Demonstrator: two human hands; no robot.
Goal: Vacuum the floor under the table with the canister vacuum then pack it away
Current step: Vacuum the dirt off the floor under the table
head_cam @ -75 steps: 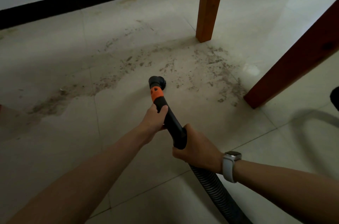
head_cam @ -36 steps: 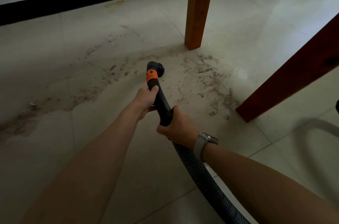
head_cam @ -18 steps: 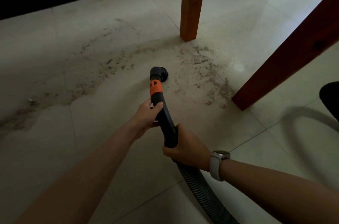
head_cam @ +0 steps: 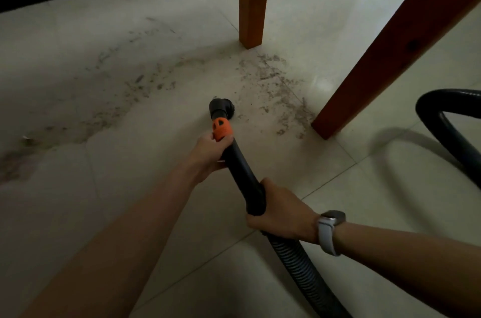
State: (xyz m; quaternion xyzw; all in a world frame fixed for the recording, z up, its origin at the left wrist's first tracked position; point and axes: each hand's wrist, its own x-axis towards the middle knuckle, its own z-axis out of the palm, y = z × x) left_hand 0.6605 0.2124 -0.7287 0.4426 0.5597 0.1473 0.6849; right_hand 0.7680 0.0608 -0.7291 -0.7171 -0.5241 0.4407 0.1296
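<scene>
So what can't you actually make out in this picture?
- Canister vacuum body: outside the head view; only the hose and its loop show.
- Tabletop: cut off by the top edge; only two table legs show.
- Brush nozzle underside: hidden by the nozzle itself.
- Right hand fingers: wrapped out of sight behind the handle.
</scene>
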